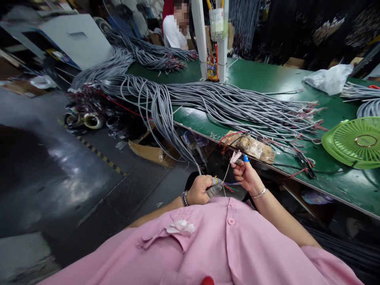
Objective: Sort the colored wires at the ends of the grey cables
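Observation:
My left hand (202,189), with grey covers on its fingertips, is closed around the end of a grey cable (198,168). Coloured wires (230,187), among them blue, red and green, fan out from that end towards my right hand. Closed in front of the bench edge, my right hand (247,179) grips a small pink clip-like tool (235,157); its exact kind is unclear. One finger there wears a blue cover (246,158). A pale thread or wire (227,173) runs between the pink tool and the cable end.
Bundles of grey cables (208,99) lie across the green bench (255,77). A worn wooden block (249,146) sits at its edge, with a green fan (356,142) to the right. Below is a cardboard box (151,152). A person (175,29) sits beyond the bench.

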The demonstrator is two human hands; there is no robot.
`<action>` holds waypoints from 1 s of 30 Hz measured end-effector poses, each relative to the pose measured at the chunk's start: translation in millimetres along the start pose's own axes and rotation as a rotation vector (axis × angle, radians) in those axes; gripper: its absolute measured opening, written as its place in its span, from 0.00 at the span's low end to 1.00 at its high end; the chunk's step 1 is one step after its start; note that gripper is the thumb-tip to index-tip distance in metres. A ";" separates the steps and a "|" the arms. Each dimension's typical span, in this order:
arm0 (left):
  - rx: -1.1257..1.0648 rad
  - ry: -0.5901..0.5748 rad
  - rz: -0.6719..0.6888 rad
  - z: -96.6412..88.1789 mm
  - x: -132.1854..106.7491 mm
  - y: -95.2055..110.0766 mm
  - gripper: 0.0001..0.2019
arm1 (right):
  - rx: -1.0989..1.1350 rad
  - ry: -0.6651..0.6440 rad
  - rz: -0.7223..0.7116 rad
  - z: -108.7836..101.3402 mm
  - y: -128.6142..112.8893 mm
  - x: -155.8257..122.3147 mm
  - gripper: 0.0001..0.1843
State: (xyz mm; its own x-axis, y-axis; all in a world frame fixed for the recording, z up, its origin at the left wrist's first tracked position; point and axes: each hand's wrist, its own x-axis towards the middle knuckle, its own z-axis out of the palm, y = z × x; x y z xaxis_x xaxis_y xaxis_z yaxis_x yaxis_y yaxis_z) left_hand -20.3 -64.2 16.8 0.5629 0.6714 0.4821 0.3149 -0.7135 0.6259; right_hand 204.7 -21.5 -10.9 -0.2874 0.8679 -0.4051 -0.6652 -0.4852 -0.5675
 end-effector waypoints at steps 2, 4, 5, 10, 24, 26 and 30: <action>0.020 0.031 -0.027 -0.6 -1.0 2.4 0.18 | -0.046 -0.038 -0.007 4.5 -5.3 0.8 0.24; 0.054 0.062 -0.059 0.6 -0.4 3.3 0.18 | -0.113 -0.065 -0.031 9.1 -9.2 2.7 0.24; 0.073 0.077 -0.071 1.7 0.5 3.2 0.17 | -0.151 -0.066 -0.051 11.2 -10.1 3.8 0.25; 0.139 0.124 -0.088 8.6 8.8 -0.5 0.15 | -0.268 0.014 -0.189 18.5 -6.3 6.8 0.26; 0.191 0.083 -0.100 30.7 10.0 -19.3 0.18 | -0.114 0.079 -0.123 29.2 -2.3 9.7 0.24; 0.170 0.088 -0.105 27.2 10.4 -16.6 0.18 | -0.098 0.073 -0.113 27.3 -0.9 10.0 0.25; 0.131 0.095 -0.105 20.0 5.9 -12.4 0.18 | -0.043 0.020 -0.087 19.2 1.1 9.8 0.27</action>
State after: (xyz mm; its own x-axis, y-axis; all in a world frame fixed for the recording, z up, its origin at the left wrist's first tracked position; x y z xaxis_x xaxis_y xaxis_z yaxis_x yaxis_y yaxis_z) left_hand -5.6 -55.5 -0.4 0.4486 0.7552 0.4780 0.4689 -0.6541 0.5935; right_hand 187.9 -11.5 -1.8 -0.2157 0.9051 -0.3665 -0.6570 -0.4122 -0.6313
